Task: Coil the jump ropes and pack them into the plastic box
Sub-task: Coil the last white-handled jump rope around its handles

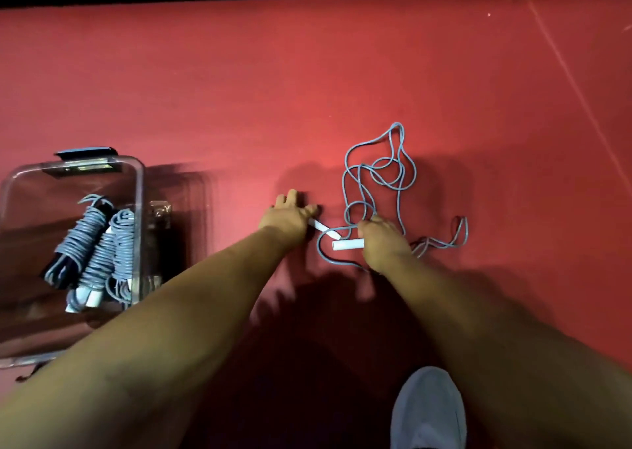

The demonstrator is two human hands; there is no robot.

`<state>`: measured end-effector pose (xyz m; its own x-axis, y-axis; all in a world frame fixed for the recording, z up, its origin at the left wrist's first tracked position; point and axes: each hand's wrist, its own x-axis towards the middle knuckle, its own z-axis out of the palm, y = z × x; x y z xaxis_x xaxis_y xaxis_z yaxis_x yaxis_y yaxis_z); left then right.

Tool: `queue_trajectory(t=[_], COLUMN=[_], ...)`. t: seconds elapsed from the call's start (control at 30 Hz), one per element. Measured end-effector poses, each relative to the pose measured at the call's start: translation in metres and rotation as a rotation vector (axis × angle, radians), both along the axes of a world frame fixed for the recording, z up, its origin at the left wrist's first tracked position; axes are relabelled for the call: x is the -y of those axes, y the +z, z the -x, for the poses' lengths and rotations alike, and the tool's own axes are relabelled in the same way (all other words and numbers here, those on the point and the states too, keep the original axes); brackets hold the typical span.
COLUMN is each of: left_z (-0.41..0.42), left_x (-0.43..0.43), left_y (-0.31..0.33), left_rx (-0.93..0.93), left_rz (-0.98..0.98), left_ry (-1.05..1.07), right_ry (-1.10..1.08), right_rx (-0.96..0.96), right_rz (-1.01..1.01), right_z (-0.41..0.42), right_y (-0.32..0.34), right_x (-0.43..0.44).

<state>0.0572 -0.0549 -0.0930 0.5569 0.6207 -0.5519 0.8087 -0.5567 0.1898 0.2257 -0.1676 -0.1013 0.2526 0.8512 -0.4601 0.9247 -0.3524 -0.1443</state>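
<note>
Red floor (pixel 239 89) fills the view, and two bare forearms reach out over it from the near edge. One clear plastic box (pixel 140 188) stands open at the far left, well apart from the hands, with a blue latch (pixel 85 152) on its far rim. One loose rope (pixel 379 175), grey-blue, lies on the floor right of centre in a tangle of overlapping loops; a smaller loop trails off to its right. Inside the box lie what look like three coiled ropes (pixel 99 250), each wound tight into a bundle and packed side by side, one with black ends and the others with white ends showing at the near side. One grey shoe (pixel 427 411) shows at the bottom edge, below the right forearm. Left hand (pixel 290 216) lies low on the floor just left of the tangle, its fingers stretched forward. The left handle (pixel 325 228), white and slanted, comes out from under its thumb side, and I cannot tell whether the thumb pinches it. Right hand (pixel 379 240) has its fingers clenched round the right handle (pixel 346 244), a white tube lying level, whose free end points toward the left hand. The two handles lie close together, almost touching.
</note>
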Motion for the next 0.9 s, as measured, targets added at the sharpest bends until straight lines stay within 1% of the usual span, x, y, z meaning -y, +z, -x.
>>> queue_trajectory(t=[0.07, 0.13, 0.2, 0.23, 0.27, 0.3, 0.37, 0.4, 0.43, 0.5, 0.53, 0.57, 0.67, 0.7, 0.77, 0.8, 0.83, 0.87, 0.9], left_z=[0.012, 0.027, 0.040, 0.045, 0.049, 0.053, 0.056, 0.057, 0.062, 0.066, 0.072, 0.074, 0.090, 0.100, 0.116, 0.125, 0.132, 0.146, 0.153], left_x=[0.003, 0.006, 0.003, 0.000, -0.003, -0.006, -0.014, -0.019, -0.021, -0.025, -0.025, -0.024, -0.016, -0.011, -0.002, 0.002, 0.004, 0.011, 0.014], left_y=[-0.006, -0.002, 0.013, 0.025, 0.038, 0.058, 0.089, 0.101, 0.125, 0.163, 0.193, 0.216, 0.291, 0.319, 0.365, 0.387, 0.399, 0.419, 0.425], left_rx=[-0.034, -0.059, -0.039, -0.006, 0.056, 0.140, 0.301, 0.373, 0.442, 0.583, 0.661, 0.724, 0.942, 1.030, 1.212, 1.280, 1.311, 1.307, 1.265], left_rz=[-0.071, -0.098, -0.078, -0.026, 0.044, 0.132, 0.292, 0.319, 0.312, 0.345, 0.337, 0.333, 0.334, 0.354, 0.452, 0.488, 0.512, 0.477, 0.445], left_ry=[-0.004, -0.014, 0.061, 0.145, 0.251, 0.358, 0.543, 0.607, 0.646, 0.721, 0.742, 0.749, 0.760, 0.743, 0.717, 0.723, 0.733, 0.744, 0.762], right_ry=[0.056, 0.124, 0.150, 0.106, 0.024, -0.074, -0.237, -0.283, -0.326, -0.339, -0.302, -0.276, -0.201, -0.174, -0.135, -0.080, -0.002, 0.110, 0.213], right_rx=[0.055, 0.070, 0.011, -0.078, -0.215, -0.359, -0.564, -0.621, -0.669, -0.732, -0.714, -0.690, -0.661, -0.699, -0.873, -0.909, -0.879, -0.791, -0.701], right_rz=[0.029, 0.060, 0.053, 0.022, -0.018, -0.086, -0.243, -0.320, -0.406, -0.518, -0.570, -0.577, -0.556, -0.581, -0.665, -0.701, -0.695, -0.652, -0.565], right_z=[-0.001, -0.002, -0.006, -0.009, -0.012, -0.012, -0.013, -0.013, -0.008, -0.001, 0.005, 0.008, 0.023, 0.032, 0.047, 0.055, 0.059, 0.069, 0.074], right_y=[-0.004, 0.003, 0.015, 0.024, 0.033, 0.047, 0.072, 0.085, 0.113, 0.157, 0.189, 0.211, 0.282, 0.310, 0.361, 0.386, 0.401, 0.423, 0.431], right_x=[0.000, 0.003, -0.001, -0.006, -0.010, -0.015, -0.028, -0.033, -0.038, -0.049, -0.055, -0.059, -0.068, -0.068, -0.060, -0.055, -0.048, -0.038, -0.031])
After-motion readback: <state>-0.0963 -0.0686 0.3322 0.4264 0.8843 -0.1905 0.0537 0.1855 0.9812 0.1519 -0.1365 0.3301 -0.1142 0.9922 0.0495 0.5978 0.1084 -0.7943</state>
